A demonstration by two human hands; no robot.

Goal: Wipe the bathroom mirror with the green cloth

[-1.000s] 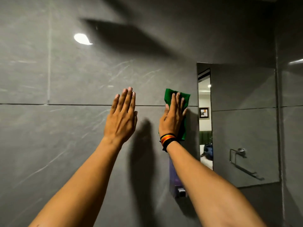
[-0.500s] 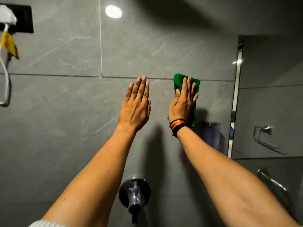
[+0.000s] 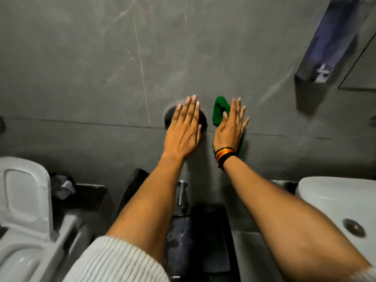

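Observation:
My right hand (image 3: 230,129) lies flat with fingers spread and presses the green cloth (image 3: 218,109) against the grey tiled wall (image 3: 91,68). The cloth shows above and below the palm. A striped and black band sits on that wrist. My left hand (image 3: 184,129) is flat and empty, with its fingers over a round wall fitting (image 3: 167,116). Only a lower corner of the mirror (image 3: 362,74) shows at the far right edge, well away from both hands.
A wall soap dispenser (image 3: 323,43) hangs at the upper right. A white sink (image 3: 333,202) is at the lower right and a white toilet (image 3: 24,202) at the lower left. A chrome tap spout (image 3: 181,192) and a dark bin (image 3: 195,241) are below my arms.
The view has tilted down sharply: the mirror has slid almost out of sight, and the sink and toilet have come in. Both hands have slid down the wall, the left now over the round fitting.

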